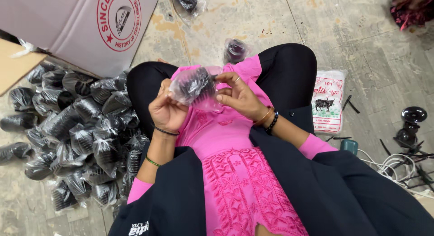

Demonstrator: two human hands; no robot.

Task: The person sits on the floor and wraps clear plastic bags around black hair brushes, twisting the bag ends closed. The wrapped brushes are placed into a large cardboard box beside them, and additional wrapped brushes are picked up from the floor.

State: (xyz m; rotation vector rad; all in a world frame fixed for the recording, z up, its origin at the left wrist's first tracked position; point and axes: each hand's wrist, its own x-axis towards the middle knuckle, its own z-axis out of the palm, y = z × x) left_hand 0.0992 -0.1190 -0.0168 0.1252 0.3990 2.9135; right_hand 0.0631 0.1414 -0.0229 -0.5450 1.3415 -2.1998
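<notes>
Over your lap, both hands, left hand (pixel 166 110) and right hand (pixel 239 96), clamp the clear bag (pixel 195 87) holding a black ribbed part; grip the film evenly, avoid tearing.

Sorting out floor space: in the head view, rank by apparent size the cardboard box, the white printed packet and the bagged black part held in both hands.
1. cardboard box, though cut off by the frame
2. white printed packet
3. bagged black part, close to the packet and nearer the camera, so unsure

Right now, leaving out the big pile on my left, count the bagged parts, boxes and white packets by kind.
Bagged parts: 3 (held part, part by knee, far part)
Box: 1
White packet: 1
Total: 5
</notes>
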